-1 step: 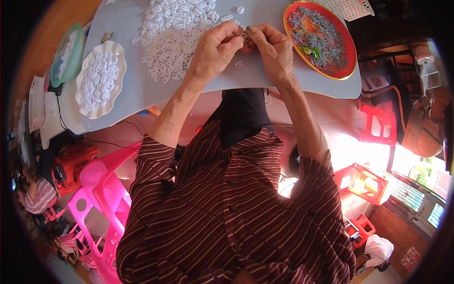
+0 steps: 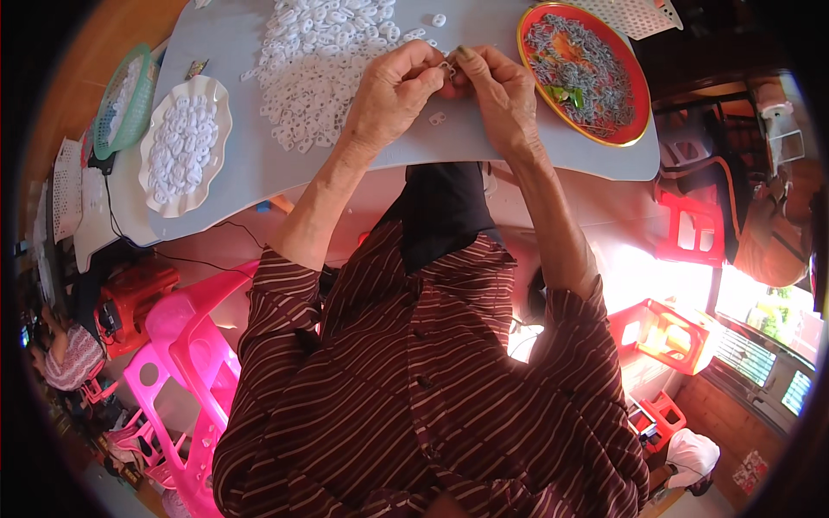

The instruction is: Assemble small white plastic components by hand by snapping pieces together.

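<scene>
Over the worktop [image 2: 242, 60], I see the left hand [image 2: 384, 95] and right hand [image 2: 506, 97] meeting, thumbs and fingers of both pinched around a small piece [image 2: 448, 69], too tiny for me to make out, between the heap of white links [image 2: 306, 95] and the gold-rimmed red dish [image 2: 637, 108]. I'd brace one pinch firmly and let the other make small, gentle adjustments, holding low so that anything slipping lands within reach.

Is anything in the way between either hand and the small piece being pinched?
Nothing visible: left hand and right hand meet at the small piece, partly hiding it. A loose white piece lies lower in the picture, clear of both.
</scene>
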A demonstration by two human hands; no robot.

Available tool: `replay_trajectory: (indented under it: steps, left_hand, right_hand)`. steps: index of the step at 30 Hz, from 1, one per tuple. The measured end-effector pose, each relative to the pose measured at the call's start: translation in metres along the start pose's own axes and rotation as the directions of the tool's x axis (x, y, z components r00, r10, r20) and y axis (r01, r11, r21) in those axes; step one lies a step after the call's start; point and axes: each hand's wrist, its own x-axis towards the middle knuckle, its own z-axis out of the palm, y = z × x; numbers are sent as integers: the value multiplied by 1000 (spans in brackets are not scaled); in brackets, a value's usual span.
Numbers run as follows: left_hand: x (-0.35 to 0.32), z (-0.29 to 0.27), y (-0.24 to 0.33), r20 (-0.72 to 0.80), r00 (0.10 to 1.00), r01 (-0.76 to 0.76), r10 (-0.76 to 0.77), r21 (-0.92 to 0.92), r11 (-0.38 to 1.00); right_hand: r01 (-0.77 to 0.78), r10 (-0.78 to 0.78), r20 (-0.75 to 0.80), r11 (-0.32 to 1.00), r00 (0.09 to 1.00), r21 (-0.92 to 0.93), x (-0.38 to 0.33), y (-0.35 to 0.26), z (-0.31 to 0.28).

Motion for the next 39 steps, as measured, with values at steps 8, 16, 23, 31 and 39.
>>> replay_trajectory:
  steps: [8,16,23,31,39]
  left_hand:
    - [-1,-2,-7,40,999,15,-11,-106,994]
    - [0,5,-3,-28,996,-87,86,-45,995]
    - [1,2,1,-51,997,-64,61,-60,996]
    - [1,3,-6,-10,999,-53,52,-111,992]
    - [2,2,-8,-60,997,-52,44,-130,990]
  right_hand:
    - [33,-39,46,992,998,123,-2,0,0]
    - [36,-21,-65,973,998,227,-3,-1,10]
    - [-33,37,-5,942,999,333,1,1,3]
    - [-12,10,8,971,1000,238,1,3,2]
    - [18,10,-97,957,995,289,1,3,17]
